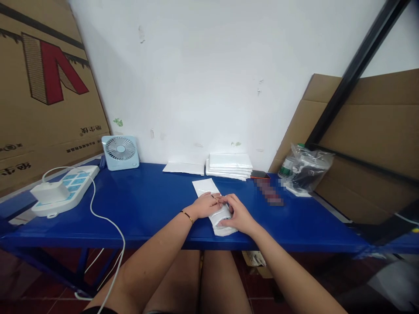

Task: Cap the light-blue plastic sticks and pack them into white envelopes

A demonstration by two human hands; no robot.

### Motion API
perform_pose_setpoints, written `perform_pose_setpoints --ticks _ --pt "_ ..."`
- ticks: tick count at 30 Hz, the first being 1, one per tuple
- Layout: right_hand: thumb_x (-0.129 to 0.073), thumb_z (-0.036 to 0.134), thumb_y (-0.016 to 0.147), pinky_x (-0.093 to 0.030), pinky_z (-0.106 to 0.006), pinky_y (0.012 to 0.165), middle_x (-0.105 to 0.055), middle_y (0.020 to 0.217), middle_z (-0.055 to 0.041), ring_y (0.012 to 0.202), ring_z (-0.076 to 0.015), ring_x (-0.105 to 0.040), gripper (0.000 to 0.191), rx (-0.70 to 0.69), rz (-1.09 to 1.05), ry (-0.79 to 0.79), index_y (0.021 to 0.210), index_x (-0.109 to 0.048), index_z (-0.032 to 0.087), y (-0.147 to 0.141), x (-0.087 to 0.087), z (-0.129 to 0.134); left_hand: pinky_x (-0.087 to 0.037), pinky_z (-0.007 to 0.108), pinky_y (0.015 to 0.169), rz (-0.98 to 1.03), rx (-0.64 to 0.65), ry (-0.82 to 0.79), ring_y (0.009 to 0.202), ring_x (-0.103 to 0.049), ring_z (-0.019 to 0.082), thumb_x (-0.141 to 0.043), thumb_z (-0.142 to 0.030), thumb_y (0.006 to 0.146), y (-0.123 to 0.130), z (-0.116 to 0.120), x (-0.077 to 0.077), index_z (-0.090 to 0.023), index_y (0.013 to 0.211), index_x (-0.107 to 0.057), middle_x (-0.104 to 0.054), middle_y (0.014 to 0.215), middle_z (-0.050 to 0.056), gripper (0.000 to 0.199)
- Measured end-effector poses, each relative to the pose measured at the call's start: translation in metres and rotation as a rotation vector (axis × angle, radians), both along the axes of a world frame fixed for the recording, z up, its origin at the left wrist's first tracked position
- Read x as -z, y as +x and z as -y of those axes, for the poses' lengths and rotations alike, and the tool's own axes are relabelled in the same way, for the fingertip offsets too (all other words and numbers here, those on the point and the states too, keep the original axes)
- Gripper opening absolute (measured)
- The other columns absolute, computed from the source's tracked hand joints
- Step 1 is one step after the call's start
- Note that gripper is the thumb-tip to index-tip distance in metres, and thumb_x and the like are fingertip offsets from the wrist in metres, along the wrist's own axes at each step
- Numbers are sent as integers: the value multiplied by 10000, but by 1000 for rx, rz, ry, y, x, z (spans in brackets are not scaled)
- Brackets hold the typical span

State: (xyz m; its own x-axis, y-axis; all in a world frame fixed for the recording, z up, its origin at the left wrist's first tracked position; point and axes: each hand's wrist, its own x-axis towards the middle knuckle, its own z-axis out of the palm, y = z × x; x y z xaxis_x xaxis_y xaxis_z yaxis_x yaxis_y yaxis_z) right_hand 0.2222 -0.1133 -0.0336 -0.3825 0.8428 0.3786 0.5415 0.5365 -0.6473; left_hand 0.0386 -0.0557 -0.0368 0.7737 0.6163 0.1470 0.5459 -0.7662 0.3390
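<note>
A long white packet [224, 229] lies near the front edge of the blue table, slanting away toward the wall. My left hand [207, 205] rests on its middle, palm down with the fingers stretched to the right. On its nearer right side is my right hand [239, 214], curved round the packet with thumb and fingers apart at the tips. The fingertips of both hands meet over the packet. Part of the white surface is hidden under the hands.
Behind the hands stand a stack of white packets [229, 166] and a flat white piece [183, 168]. A blue fan [121, 152] and a power strip [81, 187] with a cable are left. At right are a phone-like dark object [260, 174] and a plastic bag [306, 170].
</note>
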Motion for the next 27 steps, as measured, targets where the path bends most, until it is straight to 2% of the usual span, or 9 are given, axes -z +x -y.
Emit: perform_pose_setpoints --ticks 3,7,9,11,13,17,21,24,27 --pt "-803 387 548 -430 -242 529 -460 1036 -29 615 -87 -481 611 -98 -72 -114 1080 -539 244 5 2 -4 -186 429 1114 7 24 -25 1329 -308 185 -308 -368 937 -1 0 -3 -296 1214 -544 -446 1384 -13 371" --pt "-761 353 616 -399 -217 476 -459 952 -6 538 -51 -447 425 -31 -135 -108 962 -555 216 6 0 -8 -177 435 1114 22 18 -47 1316 -332 189 -355 -314 919 -3 1 -4 -290 1131 -604 -499 1339 -20 328" --pt "-781 346 584 -421 -216 494 -454 975 -9 565 -55 -460 499 -70 -109 -136 1007 -548 226 7 -2 -7 -174 433 1116 37 18 -62 1312 -340 188 -361 -295 913 -3 0 -4 -285 1116 -613 -515 1324 -17 324" --pt "-818 345 514 -453 -222 526 -441 1052 -24 619 -67 -489 657 -167 -72 -192 1096 -527 249 9 -4 -5 -174 425 1117 53 24 -76 1311 -342 185 -373 -281 905 -4 0 -4 -285 1147 -597 -505 1334 -11 329" --pt "-819 343 512 -466 -227 546 -435 1088 -33 640 -71 -504 677 -200 -64 -196 1116 -524 255 11 -3 -4 -172 421 1118 56 28 -88 1310 -345 182 -388 -256 892 -4 -1 -4 -292 1178 -575 -493 1344 -13 344" --pt "-737 303 648 -433 -225 521 -462 999 -17 567 -53 -470 376 -73 -85 -73 975 -571 220 8 3 -4 -160 404 1124 60 29 -100 1305 -350 175 -390 -236 877 -5 -1 -6 -307 1134 -600 -515 1322 -42 340" --pt "-776 295 580 -414 -218 489 -451 992 -14 538 -46 -448 437 -65 -53 -60 955 -569 211 -1 7 -8 -186 371 1116 84 52 -101 1291 -367 173 -419 -211 853 -5 0 -7 -301 1080 -626 -552 1280 -55 320" --pt "-735 241 616 -411 -219 507 -461 961 -6 528 -43 -436 326 -9 -42 -4 890 -564 195 -7 8 -9 -182 388 1115 89 58 -87 1273 -387 179 -434 -176 832 -4 1 -9 -287 1028 -641 -563 1263 -44 306" --pt "-695 218 647 -432 -237 532 -478 1065 -37 531 -47 -445 293 20 -14 32 913 -576 199 -6 5 -5 -174 422 1113 131 -15 -40 1297 -346 218 -457 -208 834 -6 7 -15 -256 1025 -640 -490 1338 -2 269"
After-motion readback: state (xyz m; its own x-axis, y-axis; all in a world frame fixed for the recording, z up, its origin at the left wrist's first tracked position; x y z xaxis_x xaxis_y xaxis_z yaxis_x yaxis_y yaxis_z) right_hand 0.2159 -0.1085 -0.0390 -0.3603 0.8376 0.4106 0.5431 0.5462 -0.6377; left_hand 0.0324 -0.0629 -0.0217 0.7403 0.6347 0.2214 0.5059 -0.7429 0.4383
